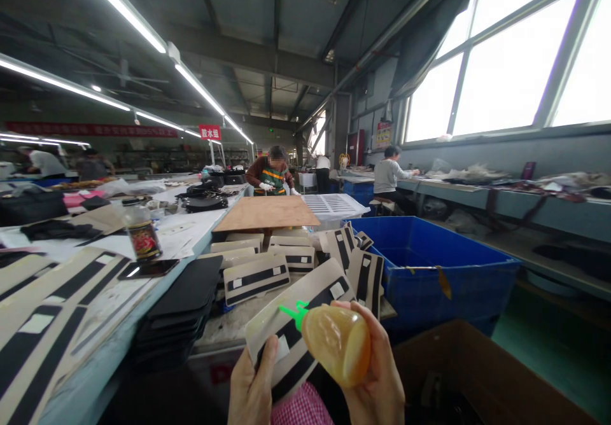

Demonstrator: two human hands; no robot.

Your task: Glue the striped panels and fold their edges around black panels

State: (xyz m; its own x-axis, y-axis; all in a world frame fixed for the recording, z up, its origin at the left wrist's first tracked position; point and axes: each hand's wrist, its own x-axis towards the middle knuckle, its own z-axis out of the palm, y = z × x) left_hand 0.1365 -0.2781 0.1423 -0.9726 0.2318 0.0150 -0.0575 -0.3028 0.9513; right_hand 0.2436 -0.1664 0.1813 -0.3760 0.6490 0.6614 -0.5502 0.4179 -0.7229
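- Right hand (377, 374) wrapping a soft amber glue bottle (337, 354), fingers curled closed around its body, low in the middle of the view.
- Bottle lying nearly level, long axis running right to left, green nozzle (292, 313) pointing left and slightly up, its tip resting on or just above the card.
- Left hand (252, 390) pinching the near lower edge of a beige card with black strips (291, 329), thumb on top, the other fingers hidden underneath, so closed on the card.
- Card tilting up and away from the body, long axis running from lower left to upper right.
- No fresh glue line showing on the card; too small to tell for certain, so gluing of this piece judged as only beginning.
- Several similar cards (256, 277) lying and leaning on the desk (229, 323) just beyond, whether finished or waiting not being clear.
- Stack of black sheets (184, 310) sitting to the left, blue bin (439, 266) standing to the right.
- Other people working well apart at the far benches.
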